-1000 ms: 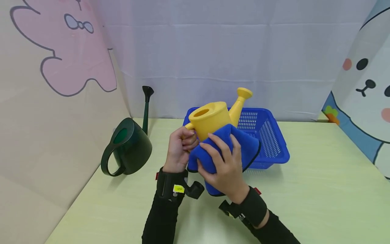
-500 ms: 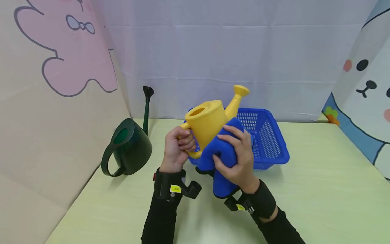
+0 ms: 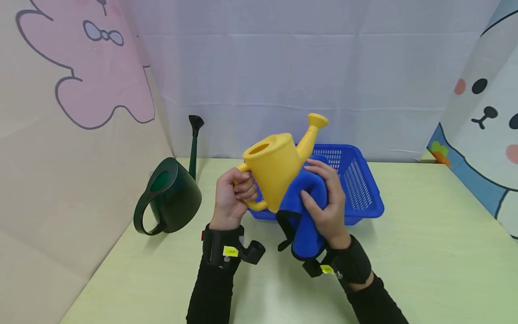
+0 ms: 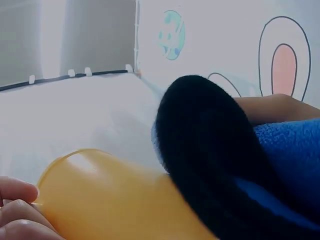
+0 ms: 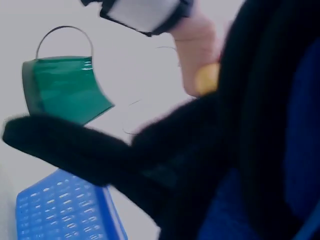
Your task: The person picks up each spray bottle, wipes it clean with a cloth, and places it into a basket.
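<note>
Table [image 3: 429,252]: we see pale yellow-green.
Dark green watering can [image 3: 178,202]: we see it at the left, handle toward us, spout behind.
Blue basket [image 3: 360,186]: perforated, near the back edge.
Backdrop [image 3: 263,67]: we see a pale, creased sheet.
Left wall [image 3: 60,193]: we spot a pink cartoon figure [image 3: 109,85].
Right wall [image 3: 471,173]: a white cartoon face [image 3: 495,58].

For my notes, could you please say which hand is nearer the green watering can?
Left. The left hand, gripping the yellow can, is right of the green can; the right hand, holding the blue cloth, is farther right.
</note>
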A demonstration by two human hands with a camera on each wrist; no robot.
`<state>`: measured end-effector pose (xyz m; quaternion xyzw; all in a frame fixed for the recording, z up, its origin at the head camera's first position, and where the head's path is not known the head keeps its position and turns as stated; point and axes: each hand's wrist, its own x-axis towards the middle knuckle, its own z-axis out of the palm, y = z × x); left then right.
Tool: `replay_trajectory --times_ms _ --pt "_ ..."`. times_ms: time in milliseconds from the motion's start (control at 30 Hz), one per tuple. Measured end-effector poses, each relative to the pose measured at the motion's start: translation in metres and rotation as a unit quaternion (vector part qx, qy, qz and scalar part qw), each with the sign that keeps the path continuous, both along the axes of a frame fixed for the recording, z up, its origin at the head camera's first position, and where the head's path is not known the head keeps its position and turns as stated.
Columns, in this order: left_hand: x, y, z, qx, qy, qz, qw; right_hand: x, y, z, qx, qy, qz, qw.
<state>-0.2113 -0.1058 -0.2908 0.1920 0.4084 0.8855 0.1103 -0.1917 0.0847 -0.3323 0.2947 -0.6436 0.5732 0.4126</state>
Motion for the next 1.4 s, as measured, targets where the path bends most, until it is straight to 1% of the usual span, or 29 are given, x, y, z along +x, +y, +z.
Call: replay_trajectory --times_ms 100,167,200,233,300,367,433,500,567,600,633,700,767,800,867,967,1033,1100,1200,1267,1333,1400 --pt "0.000 0.000 0.000 0.001 -0.005 0.013 0.9999 0.002 -0.011 -0.002 0.019 0.057 -0.054 0.9967" --pt "0.000 0.000 0.000 0.005 -0.006 0.020 0.9998 0.003 -0.020 -0.004 0.048 0.108 -0.102 0.9878" --pt "0.000 0.000 0.000 0.007 -0.004 0.022 0.9997 0.004 -0.024 -0.005 0.066 0.135 -0.128 0.9804" --pt "0.000 0.001 -0.001 0.009 -0.001 0.023 0.9997 0.005 -0.029 -0.005 0.084 0.162 -0.154 0.9710" --pt "0.000 0.002 -0.001 0.012 0.006 0.022 0.9997 0.006 -0.036 -0.008 0.127 0.211 -0.202 0.9479" --pt "-0.001 0.003 -0.002 0.016 0.009 0.017 0.9997 0.007 -0.041 -0.011 0.169 0.246 -0.236 0.9248" --pt "-0.001 0.005 -0.002 0.020 0.010 0.012 0.9997 0.008 -0.045 -0.014 0.207 0.264 -0.264 0.9043" --pt "-0.002 0.006 -0.003 0.024 0.007 0.008 0.9996 0.008 -0.046 -0.017 0.235 0.270 -0.279 0.8911" --pt "-0.002 0.007 -0.003 0.028 0.004 0.006 0.9996 0.008 -0.046 -0.018 0.245 0.275 -0.285 0.8847" --pt "-0.002 0.007 -0.003 0.028 0.002 0.005 0.9996 0.007 -0.045 -0.018 0.243 0.277 -0.285 0.8846" --pt "-0.002 0.008 -0.003 0.027 0.001 0.004 0.9996 0.006 -0.044 -0.017 0.237 0.280 -0.282 0.8864" --pt "-0.002 0.009 -0.003 0.022 -0.001 0.002 0.9998 0.005 -0.041 -0.016 0.212 0.285 -0.272 0.8943" --pt "-0.001 0.010 -0.003 0.016 -0.001 0.002 0.9999 0.004 -0.039 -0.014 0.177 0.280 -0.255 0.9085" --pt "-0.001 0.010 -0.003 0.013 -0.001 0.004 0.9999 0.003 -0.037 -0.013 0.158 0.272 -0.243 0.9174" --pt "-0.001 0.011 -0.003 0.009 -0.001 0.007 0.9999 0.003 -0.035 -0.012 0.120 0.251 -0.216 0.9359" --pt "0.000 0.009 -0.002 0.008 -0.001 0.011 0.9999 0.003 -0.031 -0.009 0.080 0.209 -0.172 0.9593" --pt "0.000 0.007 -0.001 0.008 0.001 0.010 0.9999 0.002 -0.027 -0.008 0.061 0.180 -0.138 0.9720" --pt "0.001 0.006 0.000 0.007 0.004 0.010 0.9999 0.002 -0.022 -0.006 0.046 0.152 -0.100 0.9823" --pt "0.002 0.002 0.001 0.003 0.008 0.002 1.0000 0.001 -0.014 -0.004 0.019 0.107 -0.031 0.9936" --pt "0.002 0.001 0.001 0.001 0.010 -0.006 0.9999 0.001 -0.009 -0.002 0.000 0.080 0.008 0.9968" --pt "0.002 0.000 0.001 0.000 0.013 -0.015 0.9998 0.000 -0.005 -0.002 -0.013 0.059 0.034 0.9976" --pt "0.002 -0.001 0.001 -0.001 0.013 -0.015 0.9998 0.000 -0.003 -0.001 -0.014 0.047 0.039 0.9980"
